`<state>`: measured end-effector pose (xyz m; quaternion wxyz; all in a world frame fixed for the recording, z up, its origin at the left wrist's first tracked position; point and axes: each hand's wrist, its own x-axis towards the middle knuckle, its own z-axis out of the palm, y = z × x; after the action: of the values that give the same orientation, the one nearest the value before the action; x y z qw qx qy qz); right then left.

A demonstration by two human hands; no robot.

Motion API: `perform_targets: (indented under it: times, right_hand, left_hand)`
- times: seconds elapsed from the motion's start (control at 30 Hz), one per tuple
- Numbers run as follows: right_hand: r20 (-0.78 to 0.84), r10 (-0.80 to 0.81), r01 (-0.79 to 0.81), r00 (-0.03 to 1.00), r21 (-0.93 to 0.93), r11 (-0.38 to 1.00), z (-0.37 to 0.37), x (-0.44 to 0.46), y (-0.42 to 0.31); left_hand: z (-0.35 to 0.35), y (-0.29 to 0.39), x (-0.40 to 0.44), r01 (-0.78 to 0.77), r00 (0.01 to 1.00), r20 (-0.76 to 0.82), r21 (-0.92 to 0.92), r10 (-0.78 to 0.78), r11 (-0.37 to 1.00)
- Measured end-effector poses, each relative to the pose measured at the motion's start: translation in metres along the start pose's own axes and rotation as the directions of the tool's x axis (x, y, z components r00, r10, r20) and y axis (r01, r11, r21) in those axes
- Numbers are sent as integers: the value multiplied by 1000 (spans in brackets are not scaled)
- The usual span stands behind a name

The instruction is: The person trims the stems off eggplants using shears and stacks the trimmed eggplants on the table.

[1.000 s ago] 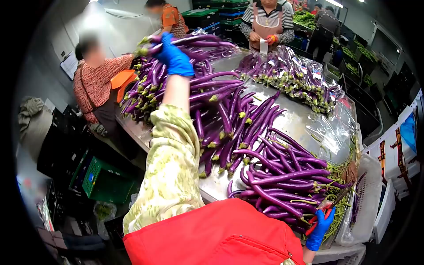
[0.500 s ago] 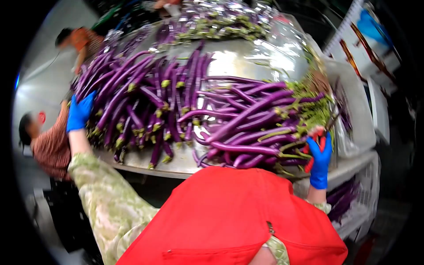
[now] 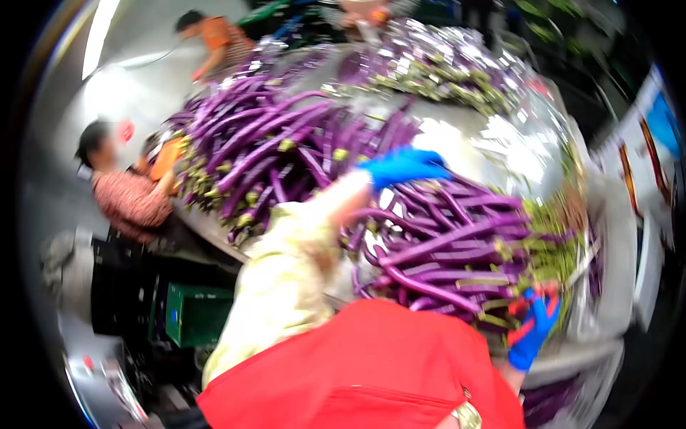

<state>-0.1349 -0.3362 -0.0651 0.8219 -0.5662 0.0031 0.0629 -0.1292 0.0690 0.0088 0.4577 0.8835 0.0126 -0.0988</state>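
Long purple eggplants (image 3: 457, 250) lie in a heap at the near right, stems toward the right. My left hand (image 3: 404, 168), in a blue glove, is over the far edge of this heap; its fingers are blurred. Low at the right, my right hand (image 3: 534, 325), also gloved in blue, is closed on red-handled cutters (image 3: 520, 330) beside the stems. A larger pile of eggplants (image 3: 264, 136) spreads over the left of the metal table (image 3: 336, 289). Green stem trimmings (image 3: 561, 264) lie past the cutters.
Bagged eggplants (image 3: 457, 71) line the table's far side. A person in a patterned red top (image 3: 128, 200) and another in orange (image 3: 221, 43) stand at the left. A green crate (image 3: 196, 314) is at the lower left, a white bin (image 3: 614, 264) at the right.
My left hand has come from the left pile across to the near right heap. The view has swung between frames. My right hand still holds the red-handled cutters near the stems.
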Motion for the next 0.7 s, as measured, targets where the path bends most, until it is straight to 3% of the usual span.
perform_targets:
  times: [0.03,0.07,0.13,0.17,0.23,0.27,0.3,0.37,0.47,0.6,0.7]
  right_hand:
    - [33,44,-43,999,-9,999,11,-6,-12]
    - [0,45,-45,999,-64,997,21,-11,-22]
    - [-12,-1,1,1000,-72,997,8,-5,-12]
    - [37,63,-59,997,-92,994,-6,-3,-11]
    - [42,85,-79,995,-137,987,7,-5,-23]
    - [-34,35,-41,999,-198,979,14,-5,-20]
    - [-107,-19,-9,994,-257,966,17,-4,-15]
    - [-12,42,-44,999,-224,974,2,7,-7]
    - [-39,75,-81,996,-208,975,-1,7,0]
    - [-21,84,-87,996,-196,977,-7,16,8]
    - [54,105,-90,993,-234,968,-23,24,14]
  left_hand:
    - [25,-21,36,-18,1000,-14,-46,17,999]
    - [48,-50,79,-92,996,-10,15,92,996]
    - [78,-59,123,-56,997,-37,173,64,983]
    - [90,-68,144,-42,998,-23,246,50,968]
    - [109,-96,178,-9,993,114,262,-22,965]
    - [97,-73,170,40,963,231,382,-137,923]
    - [97,-70,175,11,963,238,442,-129,897]
    - [104,-83,196,9,929,331,432,-168,902]
    - [129,-99,206,137,727,611,318,-313,938]
    - [124,-81,177,166,770,592,172,-237,971]
    - [127,-81,169,49,873,467,199,-138,979]
